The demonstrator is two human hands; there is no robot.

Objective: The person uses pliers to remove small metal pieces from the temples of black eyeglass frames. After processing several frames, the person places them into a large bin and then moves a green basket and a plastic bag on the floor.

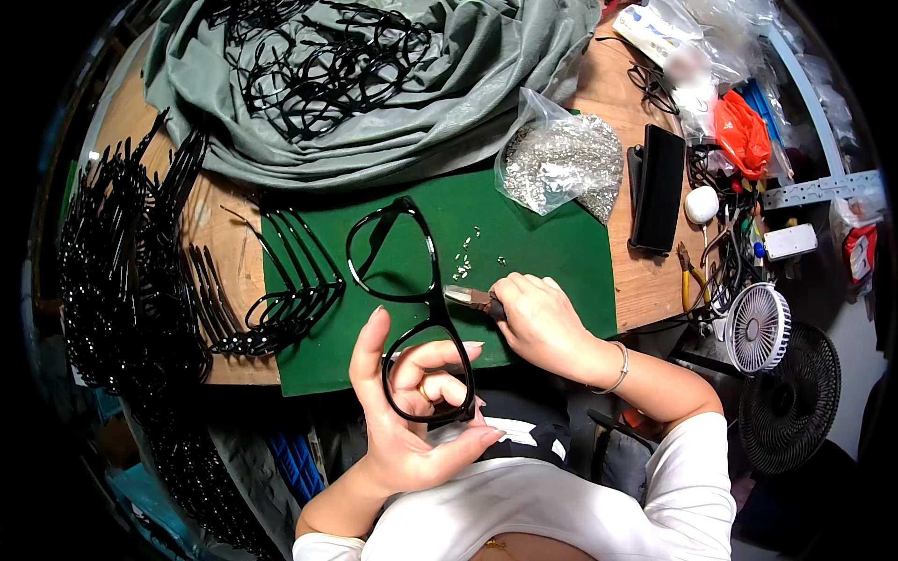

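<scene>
My left hand [412, 411] holds a black glasses frame front [412, 299] by its lower rim, with the other rim reaching out over the green mat [543, 252]. My right hand [538, 318] grips small pliers [470, 298], whose tips touch the frame near its bridge. Several tiny metal screws [465, 260] lie loose on the mat just beyond the pliers.
A clear bag of small metal parts [561, 164] lies at the mat's far edge. Black temple arms [290, 280] lie in rows on the left, with more in piles [122, 271]. A grey cloth [355, 84] holds more frames. A black phone [658, 187] and a small fan [756, 327] sit right.
</scene>
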